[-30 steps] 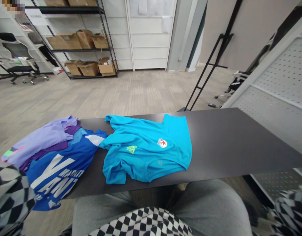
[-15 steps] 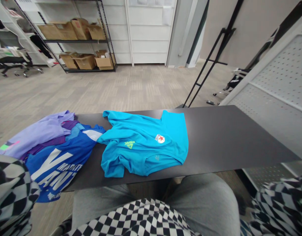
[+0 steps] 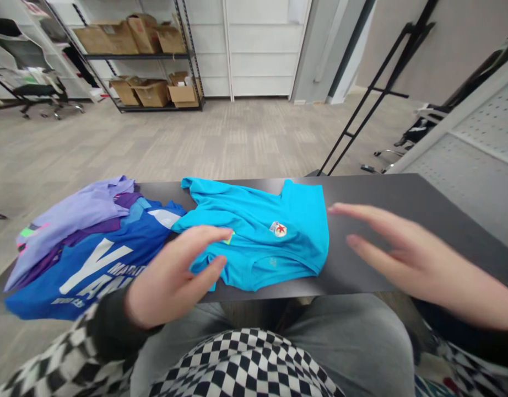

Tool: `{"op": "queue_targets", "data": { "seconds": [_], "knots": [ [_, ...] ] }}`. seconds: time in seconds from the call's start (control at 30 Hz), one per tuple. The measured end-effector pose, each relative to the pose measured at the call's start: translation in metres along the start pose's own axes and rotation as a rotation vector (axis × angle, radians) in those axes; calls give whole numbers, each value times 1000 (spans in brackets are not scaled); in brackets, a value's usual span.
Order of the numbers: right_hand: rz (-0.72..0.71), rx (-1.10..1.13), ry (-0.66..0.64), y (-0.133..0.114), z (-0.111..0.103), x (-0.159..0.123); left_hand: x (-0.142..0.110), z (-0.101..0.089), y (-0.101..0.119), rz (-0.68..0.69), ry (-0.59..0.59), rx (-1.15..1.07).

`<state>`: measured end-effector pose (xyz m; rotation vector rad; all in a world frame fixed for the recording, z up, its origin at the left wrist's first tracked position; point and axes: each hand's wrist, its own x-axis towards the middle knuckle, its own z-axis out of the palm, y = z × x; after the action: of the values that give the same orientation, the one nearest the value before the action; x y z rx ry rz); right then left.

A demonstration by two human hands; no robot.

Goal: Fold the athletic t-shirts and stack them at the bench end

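Across the middle of the dark surface (image 3: 382, 190), a turquoise T-shirt (image 3: 254, 215) lies loosely spread with its front upward, reaching from the far edge almost to the near edge. Its neck opening faces the near edge, a round badge (image 3: 280, 229) with a red star shows on the chest, and the cloth is more rumpled on its left part than on its right. The left hand (image 3: 175, 275) is over the shirt's near left part, thumb and fingers parted with a wide gap between them and nothing gripped; it partly covers a yellow-green mark (image 3: 229, 238), and whether the fingertips touch the cloth cannot be told. The right hand (image 3: 406, 253) is over the right half of the surface, fingers stretched toward the shirt and thumb well apart from them, holding nothing; its fingertips are just beside the shirt's right side. Toward the surface's left edge is a heap of clothes: a lavender garment (image 3: 80, 212) on the far side, a dark purple one (image 3: 92, 231) showing beneath it, and a blue shirt (image 3: 142, 242) with white lettering that reaches the near edge and meets the turquoise one. Beyond the far edge, cardboard boxes (image 3: 150, 92) sit on a black shelving unit (image 3: 142, 57), and a black stand (image 3: 369, 105) rises behind the surface's right half.
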<state>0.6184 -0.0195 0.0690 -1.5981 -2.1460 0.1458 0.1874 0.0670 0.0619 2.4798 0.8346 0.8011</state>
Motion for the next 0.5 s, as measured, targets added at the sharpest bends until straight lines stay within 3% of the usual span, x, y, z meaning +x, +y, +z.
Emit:
{"op": "queue_targets", "data": {
  "seconds": [0.13,0.2,0.27,0.5],
  "knots": [
    [-13,37,-255,31,58,-32,-33,78,-23,-63,-210,157],
    [16,16,-294,40,82,-46,-46,96,-31,-90,-257,225],
    [25,-1,-289,41,92,-58,-53,96,-37,-85,-288,260],
    [16,-127,-256,12,97,-85,-56,63,-59,79,-364,334]
  ]
}}
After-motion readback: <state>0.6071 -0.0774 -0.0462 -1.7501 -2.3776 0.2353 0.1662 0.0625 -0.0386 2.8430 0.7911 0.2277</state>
